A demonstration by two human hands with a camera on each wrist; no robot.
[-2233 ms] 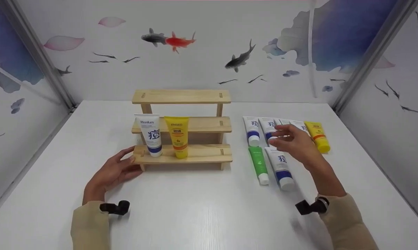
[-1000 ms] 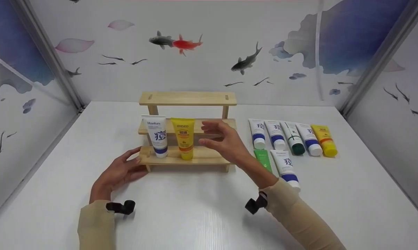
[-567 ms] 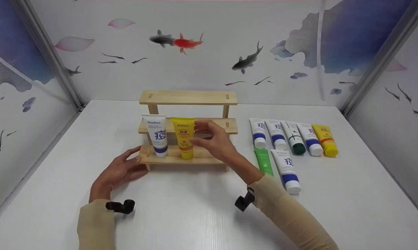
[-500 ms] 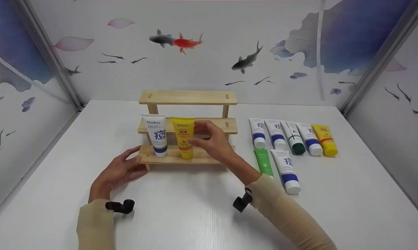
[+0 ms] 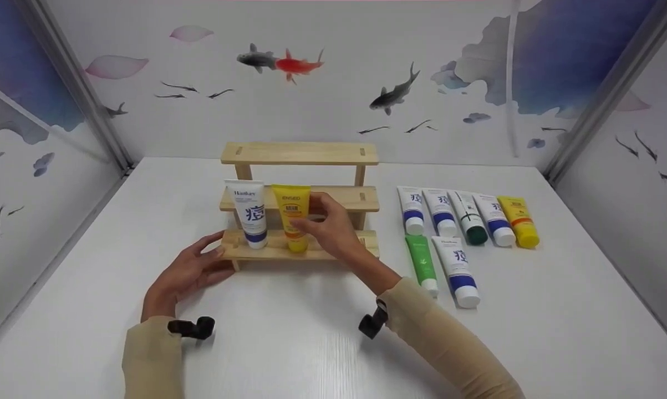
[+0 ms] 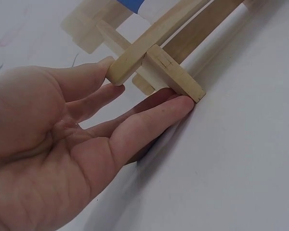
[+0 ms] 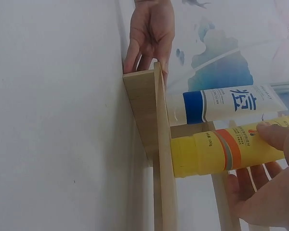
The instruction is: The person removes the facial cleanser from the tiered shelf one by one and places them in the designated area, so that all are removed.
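A wooden three-tier rack stands on the table, and my left hand holds its lower left end. In the left wrist view the thumb touches the end of the front shelf, while other fingers reach the leg below it. Capped end down on that shelf stands a yellow cosmetic tube. My right hand pinches this tube at its right side, thumb on the front and fingers partly hidden behind. Left of it a white tube with a blue band stands upright, touched by neither hand.
Right of the rack several tubes lie flat: white-and-blue ones, a white one with a dark green cap, and a yellow one. Nearer lie a green tube and another white-and-blue tube. Printed walls enclose the table.
My right hand has moved left from above the lying tubes to the standing yellow tube and closed its thumb and fingers on it. The left hand keeps its place on the rack.
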